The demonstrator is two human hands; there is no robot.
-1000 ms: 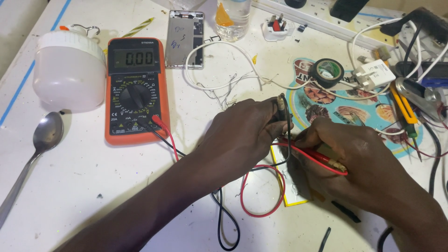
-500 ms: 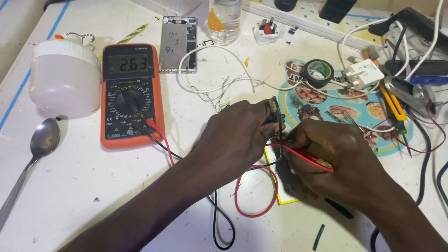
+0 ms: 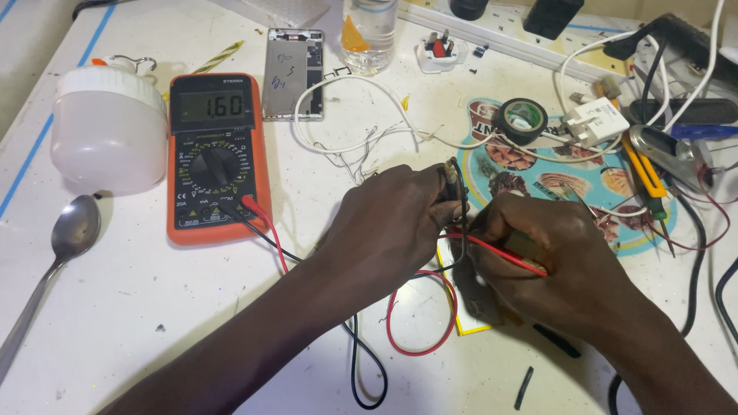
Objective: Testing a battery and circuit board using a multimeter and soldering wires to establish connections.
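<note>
Nearest, a red lead [image 3: 419, 323] and a black lead [image 3: 367, 376] loop across the white surface [image 3: 138, 323] under the person's forearms. Just beyond, the left hand [image 3: 392, 223] is clenched around a black probe [image 3: 455, 201] at its fingertips, and the right hand [image 3: 538, 257] is grasping a red probe [image 3: 503, 253] that lies across its fingers; the two hands touch over a yellow-edged card [image 3: 465, 327]. To the left a spoon [image 3: 54, 265] lies near an orange multimeter [image 3: 215, 157], both leads plugged in at its lower end, its display lit. Beside the meter stands a white bulb lamp [image 3: 108, 138]. Farther back lie a phone with its back off [image 3: 294, 73], tangled white wire [image 3: 361, 138], a roll of black tape [image 3: 520, 121] on a picture mat, a white plug [image 3: 437, 52] and a clear bottle [image 3: 370, 34]
</note>
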